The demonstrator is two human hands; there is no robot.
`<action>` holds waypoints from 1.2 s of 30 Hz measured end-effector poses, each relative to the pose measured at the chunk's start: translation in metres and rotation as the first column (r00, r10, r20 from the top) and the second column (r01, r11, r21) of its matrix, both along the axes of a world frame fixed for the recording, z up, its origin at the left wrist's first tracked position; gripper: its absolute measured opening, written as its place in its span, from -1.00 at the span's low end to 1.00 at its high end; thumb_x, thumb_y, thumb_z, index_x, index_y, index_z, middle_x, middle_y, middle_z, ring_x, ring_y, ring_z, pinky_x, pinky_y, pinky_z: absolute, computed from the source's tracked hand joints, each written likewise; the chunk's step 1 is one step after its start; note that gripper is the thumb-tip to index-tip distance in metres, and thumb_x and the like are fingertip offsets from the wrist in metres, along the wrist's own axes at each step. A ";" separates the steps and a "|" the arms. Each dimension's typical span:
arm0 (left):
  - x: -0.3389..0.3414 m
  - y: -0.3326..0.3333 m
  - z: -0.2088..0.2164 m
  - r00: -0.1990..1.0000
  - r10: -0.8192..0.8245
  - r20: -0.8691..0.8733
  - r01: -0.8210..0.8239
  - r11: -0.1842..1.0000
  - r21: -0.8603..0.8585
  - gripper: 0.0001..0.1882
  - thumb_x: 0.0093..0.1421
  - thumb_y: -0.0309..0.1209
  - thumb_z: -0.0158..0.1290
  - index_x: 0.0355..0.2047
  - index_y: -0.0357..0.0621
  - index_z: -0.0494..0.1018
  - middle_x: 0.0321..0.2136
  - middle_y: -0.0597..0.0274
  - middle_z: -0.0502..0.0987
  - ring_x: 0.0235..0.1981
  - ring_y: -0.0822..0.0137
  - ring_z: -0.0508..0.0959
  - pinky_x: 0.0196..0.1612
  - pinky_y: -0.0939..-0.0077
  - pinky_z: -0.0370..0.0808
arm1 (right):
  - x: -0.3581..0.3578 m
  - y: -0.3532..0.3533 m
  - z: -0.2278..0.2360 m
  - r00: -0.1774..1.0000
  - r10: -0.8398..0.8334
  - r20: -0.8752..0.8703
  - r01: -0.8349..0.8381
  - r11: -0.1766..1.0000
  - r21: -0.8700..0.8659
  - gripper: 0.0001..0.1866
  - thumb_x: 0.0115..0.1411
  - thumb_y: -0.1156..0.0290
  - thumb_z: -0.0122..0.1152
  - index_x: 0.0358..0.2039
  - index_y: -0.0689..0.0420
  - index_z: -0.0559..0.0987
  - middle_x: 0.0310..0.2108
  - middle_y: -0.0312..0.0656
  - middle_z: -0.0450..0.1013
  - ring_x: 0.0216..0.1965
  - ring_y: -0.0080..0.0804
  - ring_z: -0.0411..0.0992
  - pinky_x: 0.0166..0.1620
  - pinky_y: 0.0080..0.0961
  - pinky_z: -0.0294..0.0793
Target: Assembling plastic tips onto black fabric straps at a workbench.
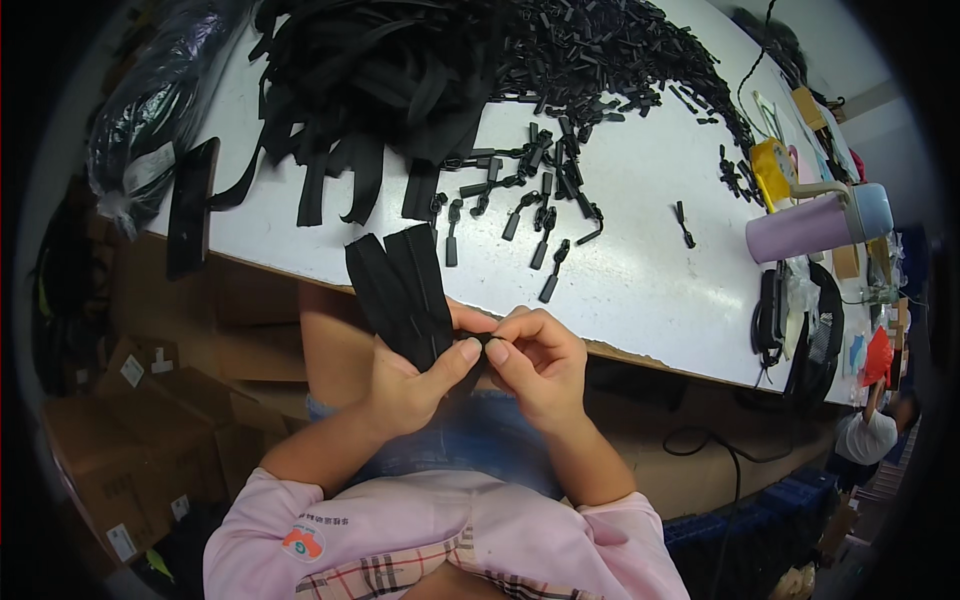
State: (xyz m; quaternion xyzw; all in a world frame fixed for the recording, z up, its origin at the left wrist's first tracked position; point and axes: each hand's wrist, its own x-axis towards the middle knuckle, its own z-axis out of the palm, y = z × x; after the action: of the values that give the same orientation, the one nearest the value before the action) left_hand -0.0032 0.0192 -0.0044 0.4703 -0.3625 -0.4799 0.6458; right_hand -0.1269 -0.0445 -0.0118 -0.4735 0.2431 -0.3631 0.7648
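Black zipper strips (400, 295) lie in my left hand (415, 380), which is closed around them below the table's front edge. Their cut ends stick up past the fingers toward the table. My right hand (540, 365) is in a pinch right beside the left thumb. A small black bit shows between the two thumbs, too covered by the fingers to tell what it is. Nearest on the table lie several loose black zipper sliders (553, 270) with long pull tabs. Behind them a large heap of sliders (610, 50) adjoins a tangled pile of black zipper strips (370, 80).
The white table (640, 290) has a worn front edge. A dark phone (192, 205) lies at its left edge, by a plastic-wrapped bundle (160, 100). To the right are a lilac tumbler (800, 225) and a yellow object (770, 170). Cardboard boxes (150, 450) stand lower left; a person (865, 437) is far right.
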 end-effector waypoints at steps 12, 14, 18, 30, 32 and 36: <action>0.000 0.004 0.009 0.937 0.017 0.348 0.020 0.995 -0.103 -0.85 0.04 -0.60 -0.10 -0.33 -0.25 0.37 -0.39 0.20 0.36 -0.33 0.45 0.37 -0.28 0.63 0.31 | -0.006 0.003 0.000 0.993 0.114 -0.040 -0.114 0.993 0.017 -0.90 0.10 0.47 -0.02 -0.42 0.24 0.38 -0.58 -0.37 0.26 -0.61 -0.75 0.14 -0.58 -0.81 0.11; 0.002 0.004 0.008 0.899 0.057 0.435 0.015 0.987 -0.161 -0.85 0.05 -0.58 -0.09 -0.33 -0.24 0.37 -0.39 0.21 0.35 -0.35 0.45 0.38 -0.29 0.64 0.32 | -0.005 0.005 -0.003 0.996 0.084 -0.036 -0.085 0.996 -0.032 -0.91 0.08 0.48 -0.01 -0.43 0.24 0.39 -0.59 -0.35 0.26 -0.62 -0.74 0.15 -0.58 -0.80 0.11; 0.002 0.007 0.016 0.984 -0.029 0.176 0.021 0.999 0.051 -0.87 0.04 -0.56 -0.05 -0.35 -0.25 0.37 -0.41 0.24 0.36 -0.43 0.45 0.40 -0.31 0.67 0.34 | -0.005 0.000 -0.011 0.994 -0.065 -0.086 0.009 0.845 -0.535 -0.94 0.02 0.55 0.04 -0.47 0.25 0.40 -0.59 -0.27 0.27 -0.65 -0.69 0.16 -0.60 -0.80 0.10; 0.004 0.005 0.001 0.952 0.283 0.117 -0.293 0.953 0.072 -0.89 0.07 -0.47 -0.04 -0.41 -0.26 0.33 -0.61 0.33 0.35 -0.70 0.63 0.27 -0.66 0.79 0.21 | 0.000 -0.005 -0.011 0.872 0.303 -0.386 -0.471 0.734 -0.489 -0.86 -0.13 0.52 0.17 -0.53 0.25 0.41 -0.71 -0.26 0.26 -0.77 -0.57 0.17 -0.70 -0.68 0.12; 0.012 0.000 0.004 0.972 0.225 0.071 -0.232 0.964 0.128 -0.88 0.09 -0.44 -0.05 -0.41 -0.25 0.34 -0.64 0.37 0.33 -0.73 0.65 0.25 -0.70 0.80 0.18 | 0.003 0.000 -0.010 0.852 0.265 -0.452 -0.492 0.702 -0.515 -0.84 -0.13 0.51 0.17 -0.48 0.23 0.43 -0.66 -0.21 0.28 -0.76 -0.50 0.20 -0.66 -0.64 0.20; 0.014 0.003 0.002 0.998 0.010 -0.069 0.009 0.960 0.281 -0.86 0.09 -0.43 -0.06 -0.41 -0.27 0.35 -0.65 0.37 0.36 -0.69 0.65 0.29 -0.66 0.79 0.24 | 0.012 -0.003 0.012 0.925 -0.256 -0.279 -0.054 0.639 -0.767 -0.67 -0.21 0.51 0.21 -0.33 0.21 0.45 -0.56 -0.21 0.33 -0.58 -0.42 0.30 -0.56 -0.61 0.31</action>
State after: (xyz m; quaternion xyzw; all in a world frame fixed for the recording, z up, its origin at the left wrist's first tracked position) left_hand 0.0110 0.0218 -0.0024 0.5401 -0.2679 -0.5424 0.5850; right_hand -0.1154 -0.0479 0.0006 -0.7946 0.2307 -0.3804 0.4131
